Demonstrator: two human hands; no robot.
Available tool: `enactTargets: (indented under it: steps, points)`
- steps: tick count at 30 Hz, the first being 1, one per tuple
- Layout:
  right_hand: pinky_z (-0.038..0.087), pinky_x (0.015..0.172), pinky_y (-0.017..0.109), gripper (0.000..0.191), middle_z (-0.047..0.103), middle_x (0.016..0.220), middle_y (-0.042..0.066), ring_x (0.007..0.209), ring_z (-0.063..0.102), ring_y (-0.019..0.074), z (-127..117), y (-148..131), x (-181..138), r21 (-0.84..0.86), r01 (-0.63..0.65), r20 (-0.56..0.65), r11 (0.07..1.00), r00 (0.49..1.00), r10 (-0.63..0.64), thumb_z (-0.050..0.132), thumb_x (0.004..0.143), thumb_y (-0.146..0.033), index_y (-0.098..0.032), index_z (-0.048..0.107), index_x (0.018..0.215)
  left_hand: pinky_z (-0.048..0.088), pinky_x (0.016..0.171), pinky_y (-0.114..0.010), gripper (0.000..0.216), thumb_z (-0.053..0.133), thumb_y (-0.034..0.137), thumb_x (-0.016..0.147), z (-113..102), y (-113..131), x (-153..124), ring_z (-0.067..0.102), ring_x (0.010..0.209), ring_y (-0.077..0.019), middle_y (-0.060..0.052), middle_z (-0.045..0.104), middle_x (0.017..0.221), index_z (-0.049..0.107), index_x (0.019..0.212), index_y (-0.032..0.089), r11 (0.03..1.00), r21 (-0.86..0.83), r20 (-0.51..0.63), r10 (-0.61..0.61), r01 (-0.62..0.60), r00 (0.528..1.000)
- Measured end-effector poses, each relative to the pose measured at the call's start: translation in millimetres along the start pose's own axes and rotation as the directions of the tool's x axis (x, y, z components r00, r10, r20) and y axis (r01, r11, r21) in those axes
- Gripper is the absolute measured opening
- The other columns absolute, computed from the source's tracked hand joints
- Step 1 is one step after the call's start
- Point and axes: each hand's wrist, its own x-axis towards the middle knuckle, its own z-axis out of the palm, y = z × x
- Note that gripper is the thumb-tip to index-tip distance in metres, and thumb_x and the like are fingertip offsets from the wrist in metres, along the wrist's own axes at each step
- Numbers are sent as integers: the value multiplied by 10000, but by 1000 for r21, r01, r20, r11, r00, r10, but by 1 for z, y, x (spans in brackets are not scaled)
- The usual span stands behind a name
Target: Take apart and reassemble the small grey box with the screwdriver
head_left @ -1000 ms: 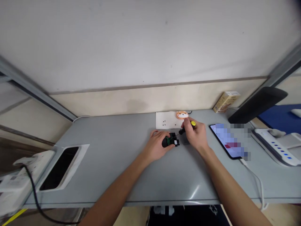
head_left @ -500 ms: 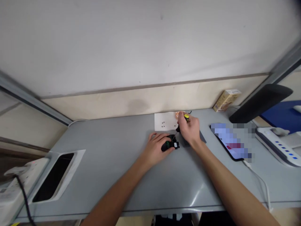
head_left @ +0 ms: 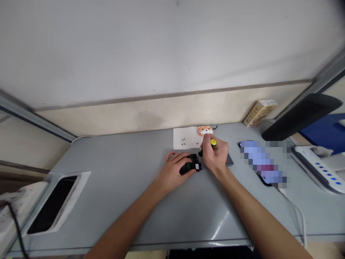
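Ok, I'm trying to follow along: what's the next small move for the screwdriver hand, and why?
Probably seat the screwdriver squarely in the black gadget before turning: the right hand grips it tilted over the gadget, which the left hand holds down on the desk. Its tip is unclear.

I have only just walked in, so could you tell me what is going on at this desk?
A person works bare-handed at a grey desk. The left hand holds a small black device with a green circuit board steady on the desktop. The right hand grips a black-handled screwdriver with a yellow cap, pointed down toward the device. Behind them lies a white sheet of paper with a few small dark screws on it, next to an orange dog-face charm.
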Motion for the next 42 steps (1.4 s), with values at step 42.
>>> enactTargets:
  steps: [42]
  points:
    - [443,596,290,327,587,812,-23,614,580,125,-4,5,18,766,-429,481,478,877,16,745,893,-404,-242,469,824,332,1132,-481,202,722,374,934,2,-2,-2,614,1257,-232,-19,672,1354,656,1094,271,999,28,-5,24,-24,1000]
